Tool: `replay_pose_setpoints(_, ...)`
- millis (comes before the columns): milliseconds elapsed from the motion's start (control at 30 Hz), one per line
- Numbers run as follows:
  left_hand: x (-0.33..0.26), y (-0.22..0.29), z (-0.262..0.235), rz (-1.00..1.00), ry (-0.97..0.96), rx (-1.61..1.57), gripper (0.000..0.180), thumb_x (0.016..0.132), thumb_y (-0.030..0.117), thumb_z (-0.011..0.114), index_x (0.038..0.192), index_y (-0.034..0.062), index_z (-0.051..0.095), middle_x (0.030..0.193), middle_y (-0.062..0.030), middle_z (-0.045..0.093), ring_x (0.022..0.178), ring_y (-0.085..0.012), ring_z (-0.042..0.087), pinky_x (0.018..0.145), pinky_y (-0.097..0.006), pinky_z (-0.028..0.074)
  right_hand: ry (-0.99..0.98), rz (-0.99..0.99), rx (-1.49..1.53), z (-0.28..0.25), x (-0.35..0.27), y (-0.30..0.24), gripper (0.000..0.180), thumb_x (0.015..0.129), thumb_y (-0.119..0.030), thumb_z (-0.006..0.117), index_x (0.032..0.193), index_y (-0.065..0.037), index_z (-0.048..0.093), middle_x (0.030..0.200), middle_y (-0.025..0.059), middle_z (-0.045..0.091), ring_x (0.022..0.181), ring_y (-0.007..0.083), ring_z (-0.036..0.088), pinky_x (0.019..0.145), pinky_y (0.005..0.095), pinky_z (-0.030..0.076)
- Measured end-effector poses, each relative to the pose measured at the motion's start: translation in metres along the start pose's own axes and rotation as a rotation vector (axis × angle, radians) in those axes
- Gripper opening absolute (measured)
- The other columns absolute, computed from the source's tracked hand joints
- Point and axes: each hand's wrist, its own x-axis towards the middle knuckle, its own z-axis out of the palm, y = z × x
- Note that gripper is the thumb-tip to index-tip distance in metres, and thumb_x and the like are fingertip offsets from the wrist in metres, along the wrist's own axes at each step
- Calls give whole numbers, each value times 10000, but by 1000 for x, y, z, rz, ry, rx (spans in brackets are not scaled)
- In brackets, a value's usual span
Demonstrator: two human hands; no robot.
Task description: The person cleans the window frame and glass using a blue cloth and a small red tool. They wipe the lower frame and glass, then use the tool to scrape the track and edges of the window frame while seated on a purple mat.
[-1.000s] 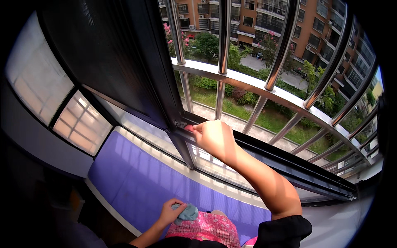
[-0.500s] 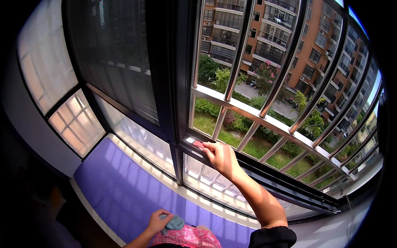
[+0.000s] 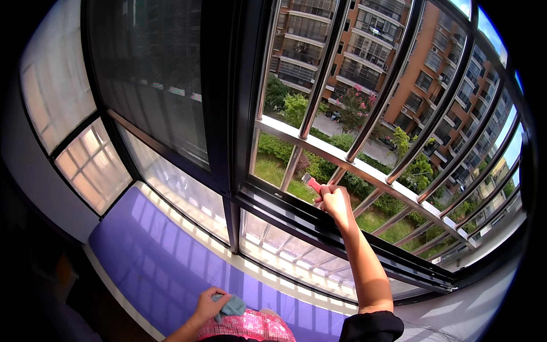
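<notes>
In my right hand is a small red-handled brush; its pale, flat end points up and to the left. The fingers are closed round the handle, above the dark window track and in front of the metal bars. Low in the picture, my left hand grips a crumpled grey-blue cloth near my lap, over pink patterned clothing.
Upright metal bars and a crossrail stand outside the opening. A dark-framed screen panel is at the left. Below the window runs a purple padded ledge. Greenery and apartment buildings lie beyond the bars.
My right hand has lifted the brush off the left end of the window track and moved it right, up before the bars. My left hand still holds the cloth. The view has shifted slightly.
</notes>
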Motion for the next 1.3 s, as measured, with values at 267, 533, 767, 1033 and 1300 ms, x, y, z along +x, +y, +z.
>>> replay_pose_setpoints(267, -4, -6, -8, 3, 52, -60, 166, 773, 141, 722, 820, 2, 644, 731, -33, 624, 686, -82, 560, 627, -240, 469, 104, -327, -598, 14, -10, -21, 231, 859, -241, 544, 790, -54, 660, 671, 196, 622, 672, 354, 635, 615, 431, 504)
replay_pose_setpoints(533, -7, -5, -13, 42, 61, -1, 151, 784, 132, 710, 820, 0, 646, 735, -33, 633, 688, -75, 564, 627, -234, 470, 227, -607, -385, 11, -34, -34, 143, 857, -189, 579, 892, -69, 648, 706, 160, 583, 648, 339, 588, 588, 415, 477)
replay_pose_setpoints(767, -1, -2, -10, 24, 32, 21, 141, 778, 117, 710, 818, -2, 645, 747, -40, 634, 699, -78, 566, 639, -232, 469, -89, -618, -113, 28, -52, -63, 161, 845, -158, 601, 953, -61, 671, 697, 153, 538, 660, 306, 549, 604, 375, 433)
replay_pose_setpoints(1033, 10, -2, -11, -2, 22, 41, 135, 786, 117, 703, 822, 2, 641, 758, -34, 631, 721, -73, 562, 655, -229, 466, -208, -671, -124, 46, -30, -52, 172, 858, -137, 542, 959, -110, 679, 738, 201, 558, 684, 362, 566, 635, 415, 462)
replay_pose_setpoints(1300, 29, 7, -7, -40, 17, 40, 142, 799, 118, 688, 840, -5, 630, 755, -28, 624, 713, -74, 555, 649, -231, 462, -326, -661, -189, 46, -21, -62, 201, 846, -97, 536, 1007, -59, 650, 734, 219, 561, 706, 376, 561, 642, 425, 452)
